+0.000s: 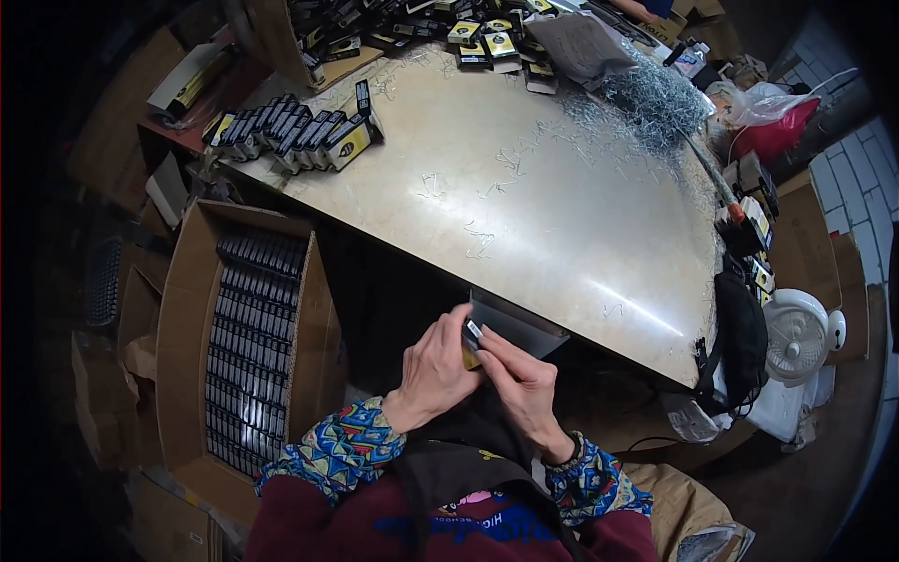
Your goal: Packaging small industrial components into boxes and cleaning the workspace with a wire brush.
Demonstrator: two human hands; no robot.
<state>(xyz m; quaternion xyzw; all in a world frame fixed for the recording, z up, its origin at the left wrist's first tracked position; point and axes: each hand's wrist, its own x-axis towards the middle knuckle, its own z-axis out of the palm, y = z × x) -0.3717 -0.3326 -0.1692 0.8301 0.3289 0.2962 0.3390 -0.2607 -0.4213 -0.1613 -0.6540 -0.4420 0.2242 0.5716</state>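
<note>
Between my two hands is a small black and yellow box (471, 345), held in front of my body below the table's near edge. My left hand (435, 363) wraps round its left side, fingers curled. On the other side, the fingers of my right hand (521, 375) pinch the box near its top end. The fingers cover much of the box, so I cannot tell whether its flap is closed. Just beyond my hands, a grey metal tray or drawer (520, 328) juts out under the tabletop.
Small wire pieces lie scattered on the table (403, 169), heaped in a pile (655, 103) at the far right. Similar boxes (295, 136) stand in rows at the table's left corner. An open carton (309, 328) packed with boxes stands left; a white fan (796, 337) is right.
</note>
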